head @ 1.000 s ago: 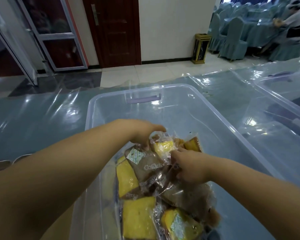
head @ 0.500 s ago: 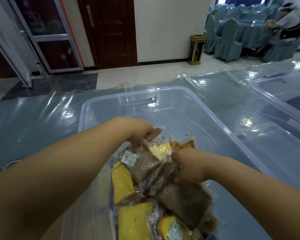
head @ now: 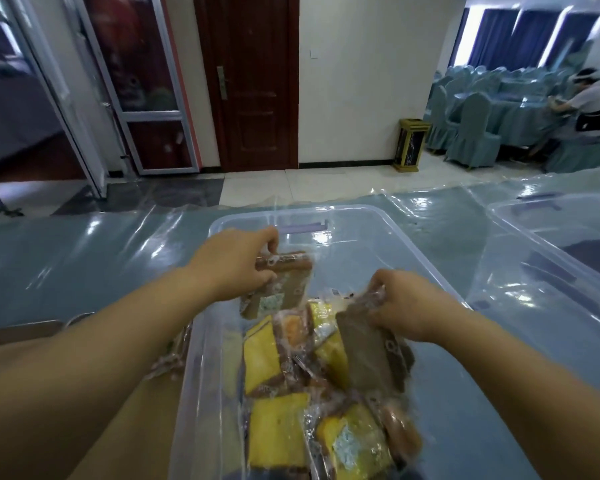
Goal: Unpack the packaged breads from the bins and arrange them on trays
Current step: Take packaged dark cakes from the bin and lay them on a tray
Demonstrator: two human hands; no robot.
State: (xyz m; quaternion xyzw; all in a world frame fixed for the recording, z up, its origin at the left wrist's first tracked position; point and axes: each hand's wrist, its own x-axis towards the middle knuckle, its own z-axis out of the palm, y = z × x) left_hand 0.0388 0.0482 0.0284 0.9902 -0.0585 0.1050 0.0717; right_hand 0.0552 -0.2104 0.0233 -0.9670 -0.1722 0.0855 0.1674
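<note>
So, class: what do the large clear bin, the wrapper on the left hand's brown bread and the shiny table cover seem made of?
Large clear bin: rigid glossy translucent plastic; see-through walls, moulded rim. Wrapper of the brown bread in the left hand: thin clear plastic film, crinkled, glinting. Shiny table cover: probably soft vinyl sheet; wrinkled, reflective.

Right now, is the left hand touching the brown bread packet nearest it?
Touching. The head view shows the left hand gripping the brown bread packet by its top.

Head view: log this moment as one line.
left hand grips far brown pack | right hand grips near brown pack | both over clear bin
</note>
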